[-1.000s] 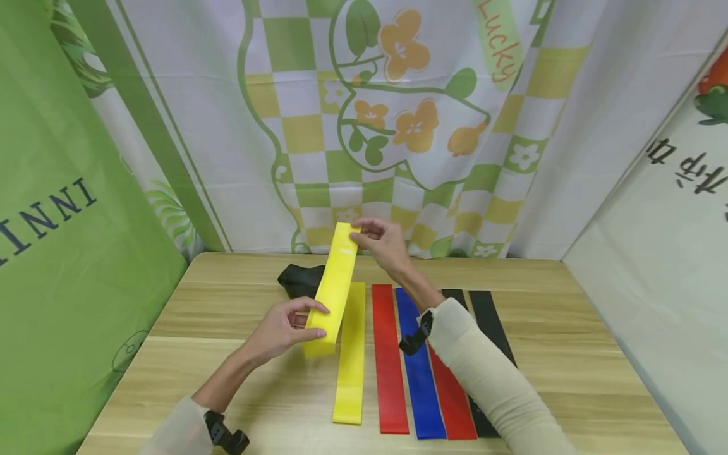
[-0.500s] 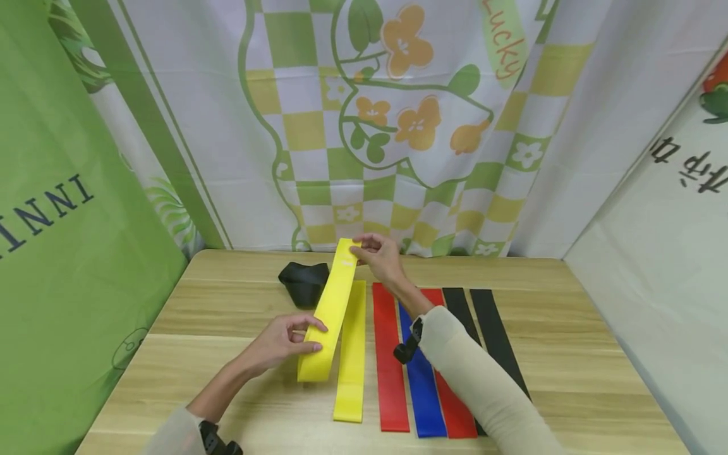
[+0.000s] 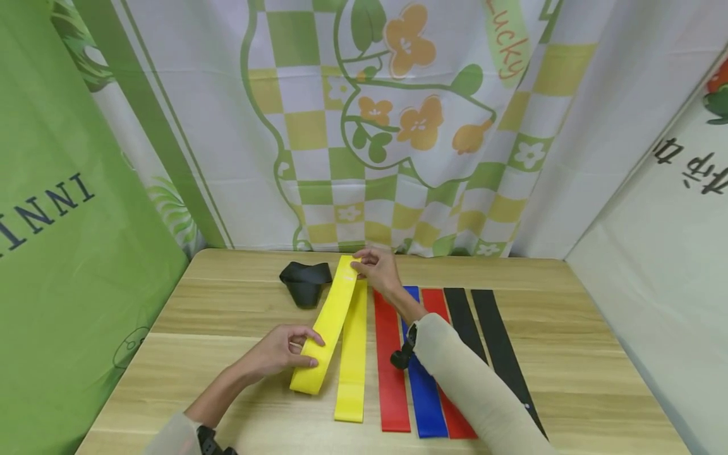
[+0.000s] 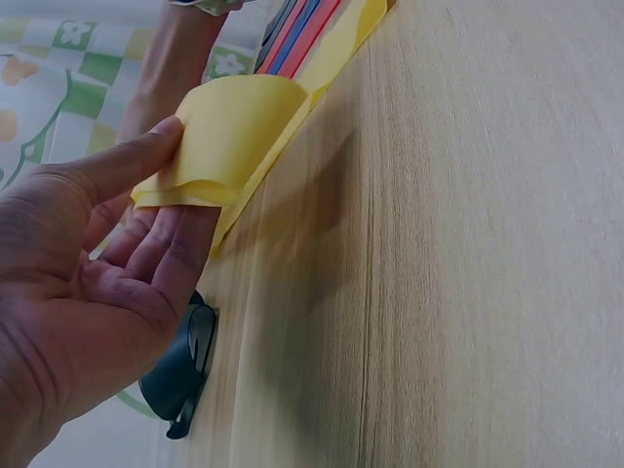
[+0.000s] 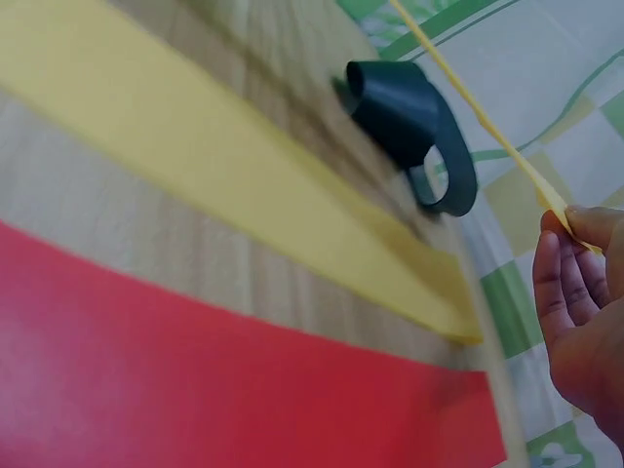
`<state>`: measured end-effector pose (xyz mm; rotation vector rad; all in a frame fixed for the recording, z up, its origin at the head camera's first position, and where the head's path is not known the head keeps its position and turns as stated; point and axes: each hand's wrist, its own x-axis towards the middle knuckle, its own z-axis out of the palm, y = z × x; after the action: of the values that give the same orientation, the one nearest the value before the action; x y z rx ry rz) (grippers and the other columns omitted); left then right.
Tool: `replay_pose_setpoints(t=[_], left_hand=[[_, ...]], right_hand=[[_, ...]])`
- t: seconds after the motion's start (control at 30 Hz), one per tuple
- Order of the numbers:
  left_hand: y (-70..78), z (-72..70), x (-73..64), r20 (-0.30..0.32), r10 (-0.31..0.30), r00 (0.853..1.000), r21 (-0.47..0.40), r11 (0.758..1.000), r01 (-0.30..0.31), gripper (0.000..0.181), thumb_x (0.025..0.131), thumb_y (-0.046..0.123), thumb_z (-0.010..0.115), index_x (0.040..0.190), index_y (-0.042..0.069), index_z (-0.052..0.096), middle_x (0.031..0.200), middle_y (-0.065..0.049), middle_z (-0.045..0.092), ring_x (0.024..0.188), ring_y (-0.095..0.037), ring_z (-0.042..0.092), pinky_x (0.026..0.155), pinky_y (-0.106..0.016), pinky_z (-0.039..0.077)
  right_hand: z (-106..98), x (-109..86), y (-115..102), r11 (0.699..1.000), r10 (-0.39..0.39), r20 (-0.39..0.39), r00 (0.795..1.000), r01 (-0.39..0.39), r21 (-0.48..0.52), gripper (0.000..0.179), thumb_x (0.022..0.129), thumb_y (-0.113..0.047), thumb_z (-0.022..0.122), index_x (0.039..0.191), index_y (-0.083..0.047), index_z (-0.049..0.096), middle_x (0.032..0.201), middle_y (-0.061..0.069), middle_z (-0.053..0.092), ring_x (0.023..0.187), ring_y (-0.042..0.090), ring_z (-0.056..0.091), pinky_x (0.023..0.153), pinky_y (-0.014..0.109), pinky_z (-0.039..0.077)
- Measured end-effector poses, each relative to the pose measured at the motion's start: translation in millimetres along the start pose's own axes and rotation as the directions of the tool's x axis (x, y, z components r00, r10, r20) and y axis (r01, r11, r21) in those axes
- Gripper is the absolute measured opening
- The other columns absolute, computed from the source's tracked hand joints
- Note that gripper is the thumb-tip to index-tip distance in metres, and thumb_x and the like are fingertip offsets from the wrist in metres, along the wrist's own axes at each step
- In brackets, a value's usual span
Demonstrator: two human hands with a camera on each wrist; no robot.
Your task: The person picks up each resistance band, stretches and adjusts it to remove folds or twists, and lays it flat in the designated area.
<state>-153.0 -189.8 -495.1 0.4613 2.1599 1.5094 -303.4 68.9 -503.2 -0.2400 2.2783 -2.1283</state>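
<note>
A yellow resistance band (image 3: 332, 311) is stretched out between both hands, just above the table and tilted, its far end higher. My left hand (image 3: 279, 351) pinches its near end, thumb on the upper face and fingers beneath, as the left wrist view shows. At the far end my right hand (image 3: 380, 272) pinches a corner between thumb and fingers. Just right of the held band, a second yellow band (image 3: 352, 366) lies flat. A black band (image 3: 306, 284), loosely looped, sits behind to the left.
To the right lie a red band (image 3: 391, 379), a blue band (image 3: 425, 398), another red band (image 3: 459, 411) and black bands (image 3: 500, 341), side by side on the wooden table (image 3: 591, 366). The right forearm crosses over several of them. A patterned curtain (image 3: 421, 139) hangs behind the table.
Both hands have lowered the yellow band toward the table and drawn it slightly nearer. Its near end has shifted left and down. The flat bands stay in place.
</note>
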Motion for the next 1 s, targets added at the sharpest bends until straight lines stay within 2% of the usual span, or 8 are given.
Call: replay_pose_setpoints(t=[0.03, 0.17, 0.37, 0.47, 0.63, 0.77, 1.0], left_hand=[[-0.8, -0.3, -0.2, 0.006, -0.003, 1.0, 0.0, 1.0, 0.003, 0.029, 0.089, 0.009, 0.085, 0.116, 0.005, 0.074, 0.09, -0.003, 0.051, 0.065, -0.009, 0.039, 0.06, -0.021, 0.04], [-3.1, -0.1, -1.6, 0.058, -0.019, 0.998, -0.005, 1.0, 0.019, 0.029, 0.091, 0.006, 0.083, 0.117, 0.002, 0.073, 0.071, 0.004, 0.039, 0.062, -0.009, 0.036, 0.058, -0.02, 0.037], [-6.3, 3.7, -5.6, 0.16, -0.06, 0.985, -0.072, 0.995, 0.073, 0.029, 0.095, 0.0, 0.076, 0.123, -0.001, 0.069, 0.063, 0.006, 0.038, 0.057, -0.008, 0.036, 0.055, -0.02, 0.04], [-7.1, 5.7, -7.1, 0.197, -0.091, 0.976, -0.106, 0.988, 0.114, 0.031, 0.096, -0.003, 0.073, 0.126, -0.002, 0.068, 0.063, 0.006, 0.039, 0.057, -0.009, 0.037, 0.056, -0.023, 0.044], [-8.8, 8.8, -9.0, 0.201, -0.149, 0.968, -0.099, 0.98, 0.171, 0.031, 0.095, -0.005, 0.073, 0.124, 0.001, 0.068, 0.064, 0.004, 0.043, 0.058, -0.01, 0.044, 0.058, -0.024, 0.051], [-10.2, 10.2, -11.0, 0.208, -0.175, 0.963, -0.11, 0.974, 0.2, 0.031, 0.095, -0.007, 0.073, 0.124, 0.001, 0.067, 0.065, 0.003, 0.044, 0.059, -0.011, 0.049, 0.057, -0.024, 0.051], [-14.3, 10.2, -13.7, 0.219, -0.172, 0.96, -0.122, 0.972, 0.201, 0.033, 0.096, -0.005, 0.073, 0.127, -0.001, 0.064, 0.068, 0.002, 0.049, 0.062, -0.012, 0.061, 0.055, -0.024, 0.057]], right_hand=[[0.4, 0.0, 2.3, 1.0, 0.009, 0.005, 1.0, -0.009, -0.011, 0.017, 0.095, 0.001, 0.077, 0.112, 0.003, 0.076, 0.083, 0.004, 0.066, 0.076, 0.027, 0.07, 0.085, 0.062, 0.061], [3.4, -0.2, 10.3, 0.997, 0.028, 0.03, 0.999, -0.025, -0.07, 0.017, 0.095, 0.001, 0.077, 0.112, 0.003, 0.077, 0.085, 0.005, 0.068, 0.079, 0.029, 0.07, 0.081, 0.054, 0.064], [9.0, -1.1, 17.5, 0.985, 0.035, 0.073, 0.997, -0.023, -0.168, 0.015, 0.095, 0.0, 0.078, 0.11, 0.0, 0.078, 0.091, 0.009, 0.073, 0.078, 0.027, 0.071, 0.073, 0.04, 0.063], [11.6, -0.3, 22.3, 0.976, 0.028, 0.082, 0.996, -0.009, -0.218, 0.013, 0.095, 0.001, 0.077, 0.108, 0.0, 0.078, 0.092, 0.009, 0.074, 0.075, 0.02, 0.07, 0.067, 0.032, 0.061], [17.0, 0.7, 26.1, 0.966, 0.0, 0.096, 0.995, 0.025, -0.256, 0.01, 0.093, 0.003, 0.078, 0.103, 0.002, 0.078, 0.09, 0.011, 0.074, 0.073, 0.011, 0.066, 0.064, 0.026, 0.058], [22.1, 1.7, 25.4, 0.955, -0.007, 0.123, 0.992, 0.043, -0.292, 0.009, 0.093, 0.002, 0.079, 0.102, 0.002, 0.079, 0.092, 0.012, 0.075, 0.077, 0.013, 0.068, 0.067, 0.026, 0.06], [29.5, 6.3, 23.4, 0.908, -0.019, 0.144, 0.989, 0.077, -0.411, 0.007, 0.094, -0.004, 0.08, 0.101, -0.005, 0.081, 0.096, 0.008, 0.078, 0.088, 0.018, 0.07, 0.075, 0.027, 0.059]])
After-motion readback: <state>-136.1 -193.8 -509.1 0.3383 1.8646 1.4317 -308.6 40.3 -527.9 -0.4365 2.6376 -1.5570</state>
